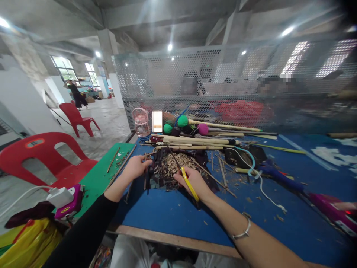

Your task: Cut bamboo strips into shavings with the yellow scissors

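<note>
My right hand (193,182) is closed around a yellow-handled knife (190,184) whose dark blade points up and left over a pile of wood shavings (174,165). My left hand (136,167), in a black sleeve, rests at the left edge of that pile, its fingers curled onto a dark thin stick (147,175). The shavings lie on a dark cloth (161,178) on the blue table top (178,216). A silver bracelet (243,231) is on my right wrist.
Long bamboo sticks (192,141) and yarn balls (182,121) lie behind the pile, before a perforated metal screen (223,74). A pink jug (141,122), cables, a purple tool (331,212), red chairs (52,156), a green board (103,175) and a charger (60,196) surround me. A person stands far left.
</note>
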`<state>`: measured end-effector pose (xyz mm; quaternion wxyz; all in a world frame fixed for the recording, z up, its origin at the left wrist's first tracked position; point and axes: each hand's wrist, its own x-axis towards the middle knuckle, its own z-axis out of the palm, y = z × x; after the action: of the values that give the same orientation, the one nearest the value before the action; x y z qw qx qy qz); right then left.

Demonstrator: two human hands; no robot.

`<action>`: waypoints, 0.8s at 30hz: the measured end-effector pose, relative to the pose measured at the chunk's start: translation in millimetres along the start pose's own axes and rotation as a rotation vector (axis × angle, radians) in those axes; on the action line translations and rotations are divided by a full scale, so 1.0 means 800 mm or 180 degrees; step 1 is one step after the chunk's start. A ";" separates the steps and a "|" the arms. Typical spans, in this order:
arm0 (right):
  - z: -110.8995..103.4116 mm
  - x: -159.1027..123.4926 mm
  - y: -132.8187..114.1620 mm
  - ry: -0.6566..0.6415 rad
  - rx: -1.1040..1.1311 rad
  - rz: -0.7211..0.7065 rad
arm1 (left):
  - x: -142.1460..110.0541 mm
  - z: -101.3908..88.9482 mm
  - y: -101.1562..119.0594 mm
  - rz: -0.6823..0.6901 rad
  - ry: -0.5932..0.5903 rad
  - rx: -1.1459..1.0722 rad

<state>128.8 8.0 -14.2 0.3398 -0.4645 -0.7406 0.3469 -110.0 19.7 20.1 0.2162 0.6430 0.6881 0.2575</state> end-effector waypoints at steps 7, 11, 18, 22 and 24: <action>0.000 -0.002 -0.002 0.0056 -0.0041 0.0022 | -0.003 -0.052 -0.071 -0.0390 0.0486 0.1510; -0.001 -0.002 -0.004 0.0036 -0.0071 0.0099 | -0.025 -0.055 -0.093 -0.0553 -0.0221 0.1440; -0.001 0.000 -0.002 0.0023 -0.0088 0.0202 | -0.046 -0.042 -0.088 -0.0569 -0.0131 0.0005; -0.001 0.000 -0.004 0.0036 -0.0007 0.0238 | -0.055 -0.039 -0.056 -0.0606 -0.0144 -0.1546; -0.001 0.000 -0.005 0.0027 -0.0002 0.0247 | -0.054 -0.035 -0.043 -0.0520 -0.0174 -0.2010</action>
<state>127.7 7.0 -10.4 0.3292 -0.4944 -0.7207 0.3575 -150.6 -27.1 18.6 0.4433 0.4935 0.6175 0.4226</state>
